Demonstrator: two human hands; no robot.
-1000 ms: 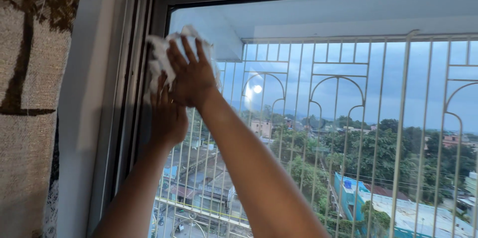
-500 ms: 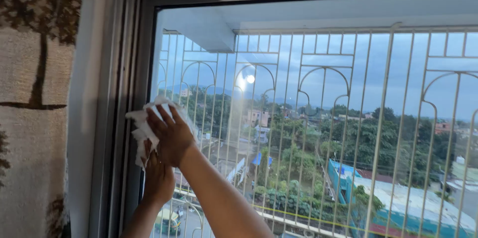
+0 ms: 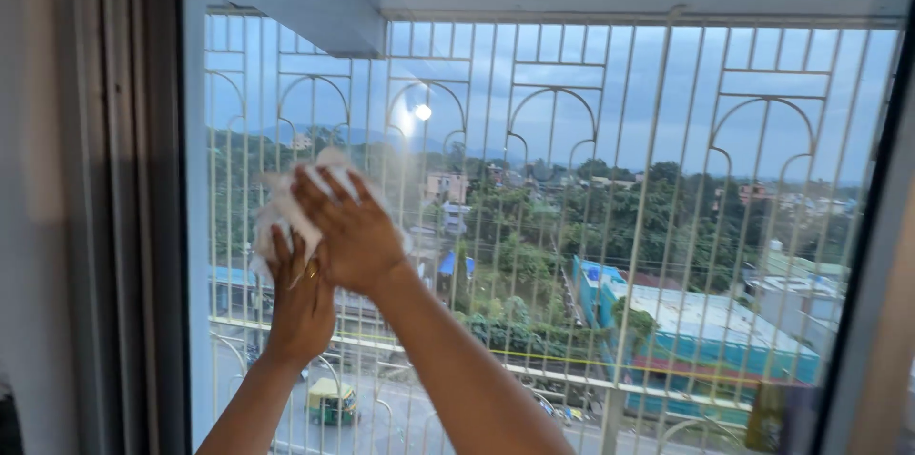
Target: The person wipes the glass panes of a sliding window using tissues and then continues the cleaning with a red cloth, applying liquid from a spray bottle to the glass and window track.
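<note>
White crumpled cloth [image 3: 281, 212] was pressed flat against the window glass [image 3: 591, 226] by the right hand [image 3: 351, 234], fingers spread, overlapping the left hand [image 3: 300, 307], its grip likewise open.

Head view, close, facing window [image 3: 572, 179]
</note>
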